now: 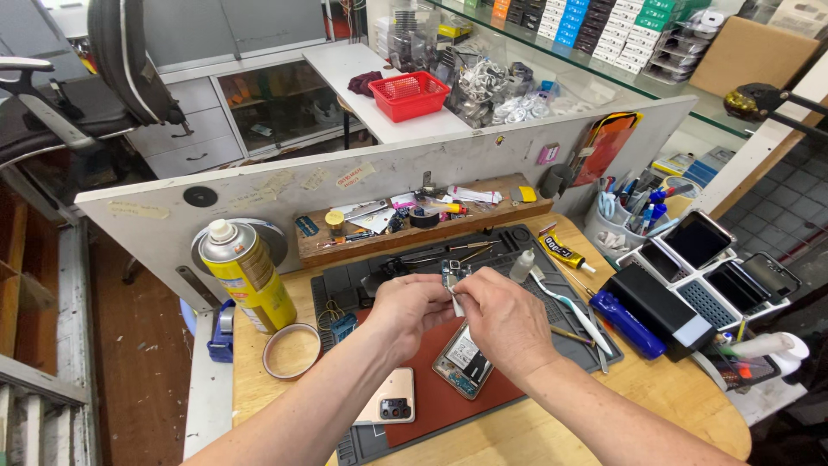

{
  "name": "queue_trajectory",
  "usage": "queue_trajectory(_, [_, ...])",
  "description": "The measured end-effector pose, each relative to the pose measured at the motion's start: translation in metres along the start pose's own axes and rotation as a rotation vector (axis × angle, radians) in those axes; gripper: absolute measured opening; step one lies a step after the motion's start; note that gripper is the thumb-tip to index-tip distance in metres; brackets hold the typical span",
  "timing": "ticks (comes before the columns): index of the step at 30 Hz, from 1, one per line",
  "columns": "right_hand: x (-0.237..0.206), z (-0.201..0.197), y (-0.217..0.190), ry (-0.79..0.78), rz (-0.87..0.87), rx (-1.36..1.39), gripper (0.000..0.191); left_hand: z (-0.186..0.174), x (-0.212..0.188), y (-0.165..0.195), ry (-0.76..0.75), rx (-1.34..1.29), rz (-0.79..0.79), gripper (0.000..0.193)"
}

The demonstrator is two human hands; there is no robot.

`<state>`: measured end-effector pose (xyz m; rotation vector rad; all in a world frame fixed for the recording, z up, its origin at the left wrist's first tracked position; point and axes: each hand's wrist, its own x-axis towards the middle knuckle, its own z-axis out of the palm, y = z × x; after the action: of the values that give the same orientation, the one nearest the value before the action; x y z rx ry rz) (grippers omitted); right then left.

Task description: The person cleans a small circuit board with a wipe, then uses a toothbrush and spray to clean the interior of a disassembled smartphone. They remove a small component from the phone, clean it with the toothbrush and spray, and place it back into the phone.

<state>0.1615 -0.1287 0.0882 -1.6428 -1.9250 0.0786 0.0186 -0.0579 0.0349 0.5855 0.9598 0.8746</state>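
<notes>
My left hand [412, 308] and my right hand [500, 318] meet over a dark repair mat [345, 285]. Together they pinch a small green circuit board [451, 273] with a white strip hanging from it. Right below the hands lies an opened phone [464, 361] with its inner parts showing, on a red pad [448, 404]. A gold phone back cover [390, 397] with a camera cutout rests by my left forearm.
A yellow spray can [244, 274] and a tape roll [291, 350] stand at the left. A wooden shelf [362, 242] holds small tools. At the right lie a white toothbrush [571, 307], a glue tube [562, 252], a blue-handled tool [628, 324], a black box [662, 304] and trays with phones [699, 240].
</notes>
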Motion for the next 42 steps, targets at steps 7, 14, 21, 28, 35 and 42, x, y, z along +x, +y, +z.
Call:
queue_trajectory(7, [0.005,0.009,-0.005,-0.01,-0.005,-0.008,0.009,-0.007,-0.004,-0.002,0.056,0.015,-0.003,0.03])
queue_trajectory(14, [0.008,0.017,-0.012,-0.061,-0.036,0.059,0.01,-0.022,-0.014,0.002,0.139,0.024,0.029,0.025])
queue_trajectory(21, [0.012,0.022,-0.02,-0.096,-0.066,0.052,0.01,-0.029,-0.023,0.002,0.185,0.013,0.048,0.023])
queue_trajectory(28, [0.022,0.019,-0.02,-0.114,-0.042,0.042,0.012,-0.026,-0.022,0.015,0.185,0.02,0.076,0.026])
queue_trajectory(35, [0.029,0.019,-0.021,-0.108,-0.094,0.027,0.012,-0.023,-0.028,0.018,0.19,0.055,0.108,0.03])
queue_trajectory(42, [0.028,0.022,-0.022,-0.101,-0.085,0.037,0.012,-0.024,-0.029,0.019,0.19,0.101,0.067,0.023])
